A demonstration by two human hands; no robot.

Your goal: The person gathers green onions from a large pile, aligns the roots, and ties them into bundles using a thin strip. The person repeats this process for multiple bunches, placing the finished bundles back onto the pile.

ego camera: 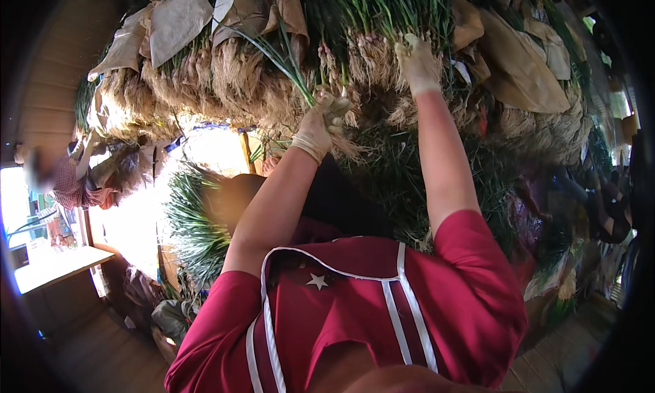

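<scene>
My left hand (320,124), in a thin pale glove, is closed around a small bunch of spring onions (294,73). Their long green leaves point up and to the left, and their stringy roots hang below my fist. My right hand (419,68), gloved too, reaches up into a thick pile of spring onions (376,50) with pinkish bulbs and tan roots. Its fingertips touch the bulbs at the pile's front edge; whether they grip any stalk is hidden. A few loose plants (327,60) stick out of the pile between the two hands.
Brown paper sheets (181,22) cover the pile at left, and more paper (522,65) lies at right. Below sit a leafy green bundle (197,224) and a dark heap of leaves (460,162). Another person (77,180) is at far left, near a pale tabletop (64,267).
</scene>
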